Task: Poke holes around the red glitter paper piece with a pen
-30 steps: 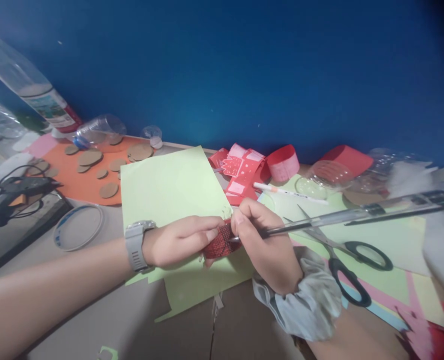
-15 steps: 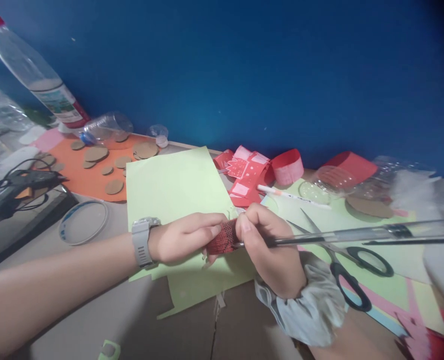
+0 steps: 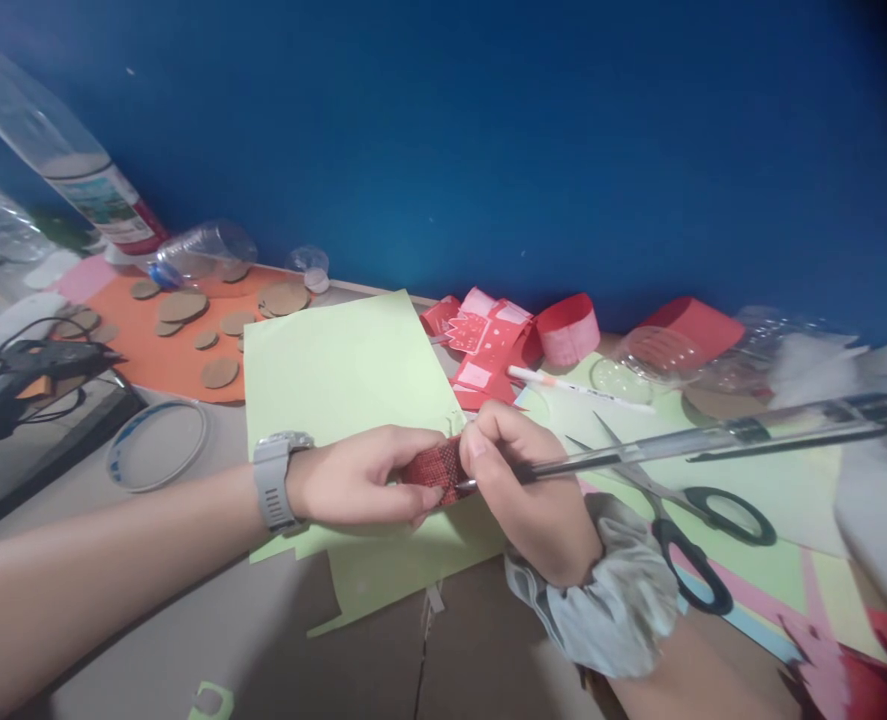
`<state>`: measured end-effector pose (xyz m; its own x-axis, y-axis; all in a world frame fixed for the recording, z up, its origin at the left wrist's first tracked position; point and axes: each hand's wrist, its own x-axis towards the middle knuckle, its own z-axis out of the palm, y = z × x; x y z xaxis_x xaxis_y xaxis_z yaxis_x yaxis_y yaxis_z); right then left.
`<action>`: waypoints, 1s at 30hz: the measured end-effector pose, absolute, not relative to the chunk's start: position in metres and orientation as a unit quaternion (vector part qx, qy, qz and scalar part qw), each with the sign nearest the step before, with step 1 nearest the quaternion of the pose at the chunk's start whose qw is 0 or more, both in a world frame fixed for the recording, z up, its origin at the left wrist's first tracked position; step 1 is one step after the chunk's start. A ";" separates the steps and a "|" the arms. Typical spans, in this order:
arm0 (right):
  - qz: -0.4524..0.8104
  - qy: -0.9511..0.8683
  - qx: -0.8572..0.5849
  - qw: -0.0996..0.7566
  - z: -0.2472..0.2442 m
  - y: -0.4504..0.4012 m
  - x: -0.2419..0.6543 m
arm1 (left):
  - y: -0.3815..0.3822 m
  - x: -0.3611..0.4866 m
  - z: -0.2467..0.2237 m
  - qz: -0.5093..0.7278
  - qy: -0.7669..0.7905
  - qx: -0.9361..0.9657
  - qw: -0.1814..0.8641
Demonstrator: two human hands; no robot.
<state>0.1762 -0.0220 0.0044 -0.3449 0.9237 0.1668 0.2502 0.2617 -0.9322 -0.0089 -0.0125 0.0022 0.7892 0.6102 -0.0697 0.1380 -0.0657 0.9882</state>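
Note:
My left hand (image 3: 372, 475), with a grey watch on its wrist, pinches a small red piece with a dark crosshatch pattern (image 3: 437, 468) between thumb and fingers. In my right hand (image 3: 529, 490), which wears a pale scrunchie, is a clear-barrelled pen (image 3: 660, 446) with a black cap on its back end. Its tip meets or nearly meets the red piece; contact I cannot make out. Both hands are over a light green sheet of paper (image 3: 338, 365). Just beyond my right hand lie open black-handled scissors (image 3: 694, 565).
Red and pink paper strips (image 3: 492, 345) and a white marker (image 3: 578, 388) lie behind my hands. An orange sheet (image 3: 132, 335) with several cardboard discs is at left, near a roll of tape (image 3: 117, 445) and a tall plastic bottle (image 3: 75, 170). A blue wall (image 3: 443, 150) closes the back.
My left thumb has moved down along the red piece, uncovering more of it. The pen's back end has swung upward. The whole view has shifted slightly.

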 end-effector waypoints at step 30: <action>0.396 -0.714 -0.442 0.372 0.006 -0.023 0.175 | -0.010 -0.011 0.001 0.174 0.262 0.722 0.616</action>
